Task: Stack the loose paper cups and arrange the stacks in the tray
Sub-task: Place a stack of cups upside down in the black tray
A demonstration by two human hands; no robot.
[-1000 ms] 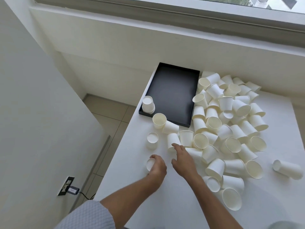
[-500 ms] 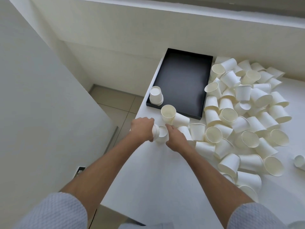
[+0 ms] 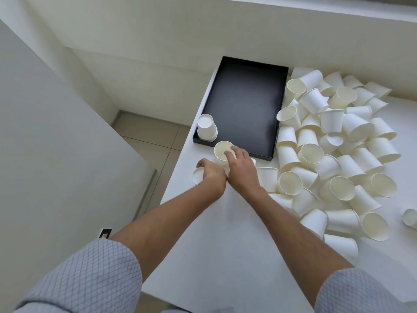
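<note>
Landmark: black tray (image 3: 246,105), on the white table (image 3: 225,233) at its far left corner.

Left hand (image 3: 211,173) sits just off the tray's near-left corner, fingers curled around a held cup (image 3: 198,176) lying on its side, base pointing left. Likely kept sideways so the next cup can be slid into its mouth. The mouth end is hidden behind the hand, so how many cups are nested there can't be told.

Right hand (image 3: 242,168) is touching the left, fingers closed on an upright cup (image 3: 223,152) just in front of the tray's near edge, index finger over the rim. Reads as a pick-up to feed the left-hand cup.

Inverted stack (image 3: 206,128) stands inside the tray at its near-left corner. Corner placement looks deliberate: it leaves the rest of the tray floor free for more stacks.

Loose pile (image 3: 334,154) fills the table right of the tray, cups tipped every way, some open-end up. One stray cup (image 3: 409,216) lies well right of the tray at the frame edge.

Versus half a second ago: the right hand has moved from the cups beside the left hand toward the tray, onto the upright cup. The left hand keeps the same sideways cup and has barely shifted. Tray stack unchanged. The camera has tilted down slightly.

Progress judgement: early, one stack placed and most cups loose.
</note>
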